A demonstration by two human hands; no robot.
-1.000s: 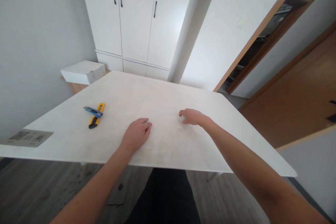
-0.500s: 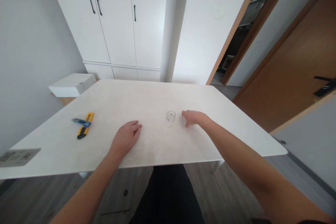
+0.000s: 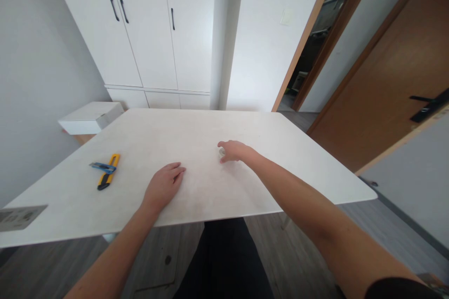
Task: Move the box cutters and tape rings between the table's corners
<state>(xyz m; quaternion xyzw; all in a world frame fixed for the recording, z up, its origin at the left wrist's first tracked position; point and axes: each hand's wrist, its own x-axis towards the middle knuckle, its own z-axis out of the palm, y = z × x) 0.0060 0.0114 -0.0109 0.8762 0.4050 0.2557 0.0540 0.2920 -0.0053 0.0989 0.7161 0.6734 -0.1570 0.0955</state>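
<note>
My right hand is curled around a small roll of clear tape on the white table. Its index finger lies on the far side of the roll and its thumb on the near side, while the palm hides the rest. To the left, my left hand rests palm down on the tabletop, fingers extended, holding nothing. Farther left lie two utility knives: a blue one lies across a yellow one with black parts.
A grey printed sheet or label lies at the table's left front corner. Beyond the left edge stands a white box. White cupboards line the back wall, and a wooden door is on the right.
My right hand has moved left from beside the roll of tape and closed around it. My left hand stays on the table. The whole view has shifted slightly.
</note>
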